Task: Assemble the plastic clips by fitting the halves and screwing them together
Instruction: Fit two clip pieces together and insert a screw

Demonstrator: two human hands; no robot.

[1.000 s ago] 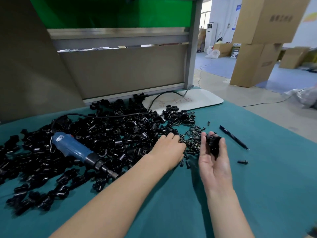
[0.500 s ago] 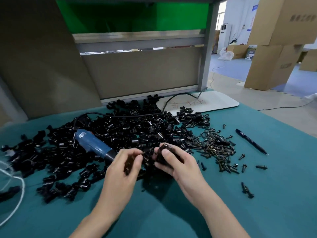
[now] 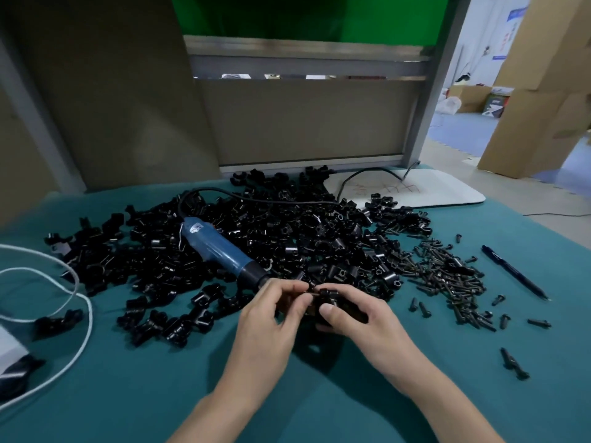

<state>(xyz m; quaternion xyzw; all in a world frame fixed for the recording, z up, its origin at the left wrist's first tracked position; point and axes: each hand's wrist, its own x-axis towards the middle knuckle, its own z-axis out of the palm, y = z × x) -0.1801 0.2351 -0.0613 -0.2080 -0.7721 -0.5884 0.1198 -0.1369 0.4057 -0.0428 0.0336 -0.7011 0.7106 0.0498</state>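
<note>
Low in the middle of the frame, our right hand (image 3: 355, 318) grips a black clip (image 3: 331, 297), thumb pressed on its front. Our left hand (image 3: 275, 314) pinches a small dark piece (image 3: 311, 290) at the clip's left side; we cannot tell what it is. Just above lies the blue screwdriver (image 3: 217, 251) on the heap of clip halves (image 3: 319, 238). Loose screws (image 3: 447, 273) and 1 pen (image 3: 515, 273) sit to the right on the teal table (image 3: 160, 394).
</note>
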